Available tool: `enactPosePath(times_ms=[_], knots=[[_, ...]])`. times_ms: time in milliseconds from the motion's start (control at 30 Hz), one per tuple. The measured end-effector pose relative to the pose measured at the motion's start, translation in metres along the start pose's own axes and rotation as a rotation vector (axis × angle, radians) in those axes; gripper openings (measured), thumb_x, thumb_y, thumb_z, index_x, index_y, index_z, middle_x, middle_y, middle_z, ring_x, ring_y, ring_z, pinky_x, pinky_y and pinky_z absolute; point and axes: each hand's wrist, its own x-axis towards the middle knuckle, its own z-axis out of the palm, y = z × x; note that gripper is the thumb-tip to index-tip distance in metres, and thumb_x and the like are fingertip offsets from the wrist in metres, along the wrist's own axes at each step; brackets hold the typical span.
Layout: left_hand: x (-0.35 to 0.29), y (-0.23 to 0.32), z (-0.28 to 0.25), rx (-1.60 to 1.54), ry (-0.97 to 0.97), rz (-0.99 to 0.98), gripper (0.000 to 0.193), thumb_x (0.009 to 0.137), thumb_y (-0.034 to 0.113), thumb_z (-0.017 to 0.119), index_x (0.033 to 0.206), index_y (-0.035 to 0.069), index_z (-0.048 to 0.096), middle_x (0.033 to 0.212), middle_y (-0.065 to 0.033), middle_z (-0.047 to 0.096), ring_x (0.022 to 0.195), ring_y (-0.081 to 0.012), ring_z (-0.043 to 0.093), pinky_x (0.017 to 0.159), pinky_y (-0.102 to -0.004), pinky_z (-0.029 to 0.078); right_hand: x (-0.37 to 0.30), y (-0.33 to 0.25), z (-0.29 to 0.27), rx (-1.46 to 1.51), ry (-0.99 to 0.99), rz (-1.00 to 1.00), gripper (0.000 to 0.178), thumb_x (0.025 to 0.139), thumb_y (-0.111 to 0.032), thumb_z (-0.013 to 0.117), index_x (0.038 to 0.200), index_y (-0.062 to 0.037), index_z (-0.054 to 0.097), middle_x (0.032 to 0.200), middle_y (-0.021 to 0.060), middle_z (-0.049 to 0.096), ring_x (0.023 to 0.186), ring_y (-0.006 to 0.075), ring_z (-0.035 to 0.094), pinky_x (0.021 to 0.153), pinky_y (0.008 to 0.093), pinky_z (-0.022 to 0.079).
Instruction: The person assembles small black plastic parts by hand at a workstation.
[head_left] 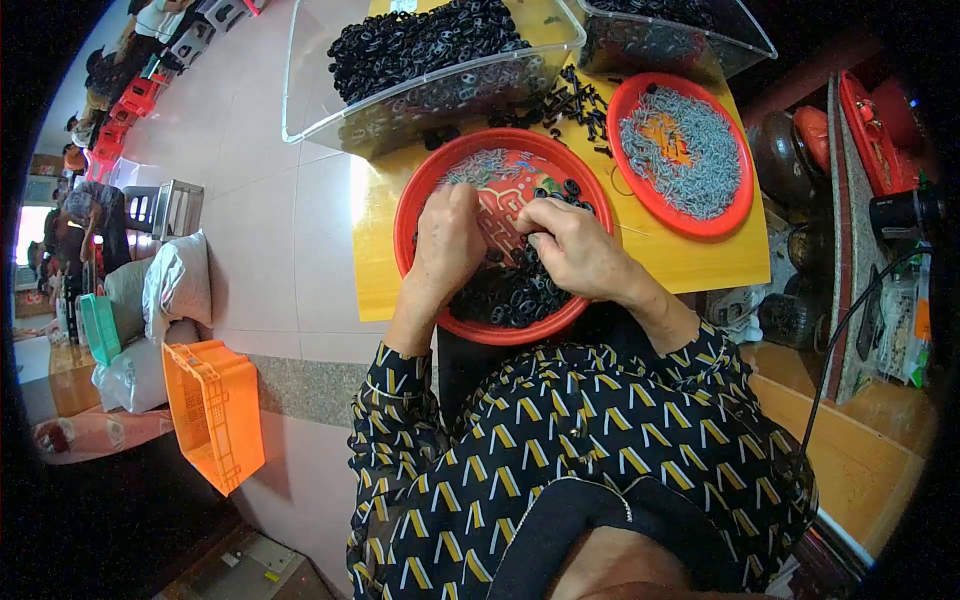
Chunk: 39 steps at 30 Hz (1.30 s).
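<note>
Over a round red tray (404, 205), both of my hands are closed with their fingertips turned inward. My left hand (448, 235) is curled above the tray's left side; whatever it may grip is hidden. Opposite it, my right hand (580, 250) pinches with thumb and forefinger, and what lies between them is too small to make out. Black plastic ring-like parts (515, 300) are heaped in the tray's near half and along its right side. Small grey screws (490, 167) lie at its far side. The tray's printed bottom shows between my hands.
A second red tray (745, 190) holds many grey screws (700, 170). Behind stand clear plastic bins (300, 100) of black parts (420, 55); loose black pieces (575, 105) lie on the yellow tabletop (375, 270). An orange crate (215, 415) and stuffed sacks (180, 285) are at left.
</note>
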Motion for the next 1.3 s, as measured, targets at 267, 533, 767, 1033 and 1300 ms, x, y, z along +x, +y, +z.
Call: enactPosePath(times_ms=[267,533,767,1033,1300], knots=[[-0.008,0.009,-0.01,-0.887,0.0,-0.514,0.006,0.08,0.003,0.052,0.085,-0.001,0.053,0.072,-0.0056,0.056,0.064,-0.0124,0.055,0.056,-0.0242,0.046,-0.001,-0.003,0.003,0.464,-0.056,0.288,0.012,0.073,0.003,0.047,0.082,0.0002,0.052,0.072,0.0028,0.052,0.068,0.0077,0.049,0.061,0.0226,0.041],[-0.015,0.02,-0.019,-1.381,0.032,-0.608,0.006,0.079,0.002,0.053,0.085,0.0,0.053,0.074,-0.0026,0.056,0.064,-0.008,0.052,0.056,-0.0197,0.044,0.01,-0.007,0.012,0.403,0.023,0.334,0.008,0.076,0.0,0.05,0.083,-0.0006,0.054,0.072,-0.0011,0.051,0.063,0.0044,0.046,0.056,0.0194,0.039],[-0.018,0.022,-0.013,-1.341,0.054,-0.573,0.005,0.079,0.003,0.054,0.082,0.0,0.055,0.074,-0.0019,0.056,0.064,-0.0073,0.051,0.059,-0.0192,0.042,0.02,-0.004,0.024,0.415,0.041,0.25,0.01,0.078,-0.01,0.055,0.078,-0.0002,0.054,0.064,0.0026,0.053,0.06,0.0073,0.048,0.054,0.0244,0.04],[-0.014,0.018,-0.006,-1.256,-0.055,-0.649,0.01,0.083,0.011,0.051,0.083,0.001,0.052,0.072,0.0007,0.052,0.063,-0.0062,0.047,0.057,-0.0189,0.038,0.023,0.001,0.029,0.155,0.149,0.137,0.006,0.076,-0.004,0.054,0.075,0.0014,0.051,0.068,0.0069,0.053,0.063,0.0115,0.05,0.056,0.0262,0.041],[-0.017,0.011,-0.003,-1.304,-0.134,-0.617,0.013,0.084,0.016,0.049,0.081,0.003,0.05,0.07,0.0018,0.049,0.06,-0.0059,0.043,0.054,-0.0193,0.036,0.024,-0.001,0.023,0.281,0.094,0.203,0.008,0.076,-0.006,0.056,0.075,0.0009,0.053,0.066,0.0032,0.053,0.06,0.0094,0.049,0.055,0.024,0.042]])
